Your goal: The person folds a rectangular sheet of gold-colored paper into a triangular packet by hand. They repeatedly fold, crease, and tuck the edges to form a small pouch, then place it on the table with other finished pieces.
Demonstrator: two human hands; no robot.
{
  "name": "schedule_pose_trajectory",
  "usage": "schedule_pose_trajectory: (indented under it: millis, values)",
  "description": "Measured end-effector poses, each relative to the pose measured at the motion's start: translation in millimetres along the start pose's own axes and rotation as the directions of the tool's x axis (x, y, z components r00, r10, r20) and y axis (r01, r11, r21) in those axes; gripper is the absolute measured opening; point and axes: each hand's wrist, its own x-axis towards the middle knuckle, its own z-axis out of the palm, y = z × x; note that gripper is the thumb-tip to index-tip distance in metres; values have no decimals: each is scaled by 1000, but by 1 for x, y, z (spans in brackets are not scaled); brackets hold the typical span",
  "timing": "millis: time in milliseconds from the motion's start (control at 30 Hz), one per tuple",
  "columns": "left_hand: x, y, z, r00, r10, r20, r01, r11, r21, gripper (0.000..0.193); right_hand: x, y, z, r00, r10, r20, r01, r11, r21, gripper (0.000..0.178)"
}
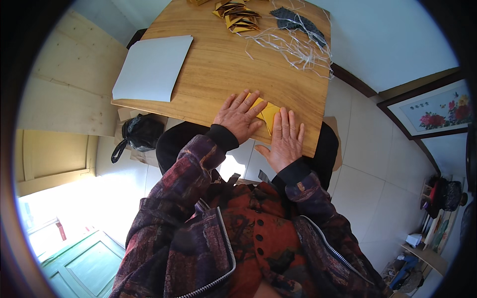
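A folded piece of gold paper (269,115) lies flat on the wooden table (213,74) near its front edge, partly covered by both hands. My left hand (239,116) rests on the paper's left side, fingers stretched out and pointing away from me. On its right side my right hand (286,140) lies with the fingers flat and the thumb spread to the left. The parts of the paper under the fingers are hidden.
Folded gold paper pieces (238,17) are heaped at the table's far side. White strings (298,49) and a dark grey knitted piece (299,24) lie at the far right. A white sheet (151,69) lies at left. Below, a black plastic bag (141,131) sits beside the table.
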Motion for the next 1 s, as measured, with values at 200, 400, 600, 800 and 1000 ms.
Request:
schedule_pose_trajectory:
  millis: [200,400,600,800,1000]
  values:
    - [-1,1,1,1000,-4,-22,4,1000,-5,57,2,-6,3,1000,24,2,-23,999,-24,106]
    - [-1,0,1,999,9,-52,-8,1000,9,57,3,-10,3,999,46,-1,-46,998,-35,105]
    - [-1,1,1,999,-3,-48,3,1000,-3,57,5,-8,3,1000,8,2,-8,1000,8,106]
    - [0,1,-3,1000,7,-4,-7,1000,-5,55,4,-5,1,999,-43,26,43,999,-7,102]
    - [-2,4,-5,997,44,-65,-35,991,132,58,4,-4,1,999,-41,33,41,999,-15,101]
